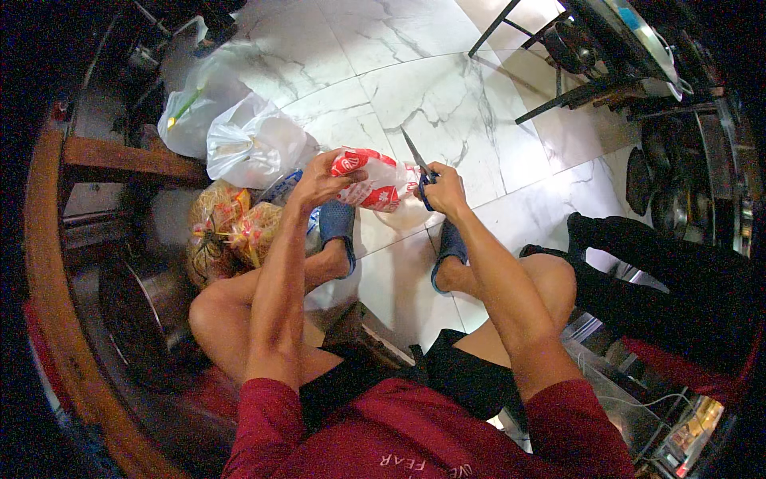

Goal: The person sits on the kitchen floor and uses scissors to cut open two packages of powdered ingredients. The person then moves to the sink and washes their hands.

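My left hand grips one end of a plastic packet, clear with red print and writing. At the packet's other end, my right hand holds a pair of scissors by its dark blue handles. The scissors' blades point up and away from me, over the floor; they look close together. Below the packet is a pale round thing, perhaps a bowl, partly hidden by the packet and my right hand. Whether my right fingers also touch the packet, I cannot tell.
White plastic bags stand on the marble-patterned floor at the left. Nearer me are bags of dry noodles, beside a wooden frame. A metal-legged stand holds cookware at the far right. A person's dark-clothed leg is close on my right.
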### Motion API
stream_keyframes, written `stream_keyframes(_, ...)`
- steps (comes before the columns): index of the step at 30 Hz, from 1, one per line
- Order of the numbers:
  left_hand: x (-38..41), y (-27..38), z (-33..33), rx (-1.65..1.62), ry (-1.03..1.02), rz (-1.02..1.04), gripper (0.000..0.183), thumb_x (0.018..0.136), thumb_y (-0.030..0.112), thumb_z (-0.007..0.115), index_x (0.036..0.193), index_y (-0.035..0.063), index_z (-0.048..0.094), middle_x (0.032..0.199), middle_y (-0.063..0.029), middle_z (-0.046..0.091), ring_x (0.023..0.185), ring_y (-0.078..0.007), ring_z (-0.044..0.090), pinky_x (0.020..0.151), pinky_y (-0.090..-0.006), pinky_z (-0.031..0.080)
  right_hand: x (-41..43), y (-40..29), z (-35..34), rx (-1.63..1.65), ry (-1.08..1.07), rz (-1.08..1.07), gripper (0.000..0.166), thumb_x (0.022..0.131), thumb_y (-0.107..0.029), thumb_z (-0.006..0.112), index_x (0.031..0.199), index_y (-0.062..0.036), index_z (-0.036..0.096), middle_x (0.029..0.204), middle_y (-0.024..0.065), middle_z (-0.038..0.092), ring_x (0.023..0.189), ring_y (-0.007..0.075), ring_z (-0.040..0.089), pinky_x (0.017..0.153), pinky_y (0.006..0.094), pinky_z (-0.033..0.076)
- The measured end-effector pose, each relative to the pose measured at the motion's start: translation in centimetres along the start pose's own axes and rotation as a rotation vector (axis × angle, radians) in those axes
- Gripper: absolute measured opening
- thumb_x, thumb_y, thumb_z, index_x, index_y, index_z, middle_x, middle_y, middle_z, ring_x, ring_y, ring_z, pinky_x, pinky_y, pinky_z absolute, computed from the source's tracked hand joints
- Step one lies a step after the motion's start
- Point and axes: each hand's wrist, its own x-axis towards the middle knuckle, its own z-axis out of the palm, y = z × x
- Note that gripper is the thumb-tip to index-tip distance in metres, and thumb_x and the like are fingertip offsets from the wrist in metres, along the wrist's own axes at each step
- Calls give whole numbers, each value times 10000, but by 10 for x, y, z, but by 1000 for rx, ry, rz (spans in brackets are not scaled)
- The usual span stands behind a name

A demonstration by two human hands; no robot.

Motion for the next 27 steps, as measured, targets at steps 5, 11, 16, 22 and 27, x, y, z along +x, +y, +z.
stream_keyframes(5,10,20,7,508,-63,147,364,826,280,800,1079,46,685,937,-70,733,846,-164,673,767,-339,546,-2,-4,0,6,-8,24,335,634,-167,807,956,-101,741,880,127,742,817,299,716,745,399,554)
stream_keyframes(11,6,41,24,718,3,265,458,782,462,788,986,69,670,886,-190,688,869,-408,658,742,-452,509,-4,7,2,-22,40,-18,295,669,-180,792,942,-87,731,886,163,736,852,346,716,762,428,554)
stream_keyframes(16,-1,51,35,801,31,295,504,783,445,794,1069,52,662,1001,-204,682,975,-402,651,823,-456,510,-1,17,3,16,110,-37,279,659,-139,810,923,-88,734,776,108,716,717,245,685,659,372,532)
stream_keyframes(22,5,50,47,878,27,295,457,797,316,795,1152,63,658,1069,-187,682,1023,-383,652,880,-448,522,-4,21,1,-17,122,-30,263,657,-126,800,910,-91,737,729,93,709,657,209,679,625,353,526)
stream_keyframes(27,7,31,57,844,148,571,261,786,190,757,995,61,670,872,-156,664,874,-361,647,751,-462,514,-7,22,-3,-51,85,11,184,747,-220,758,883,-101,723,903,187,724,888,388,700,796,467,546)
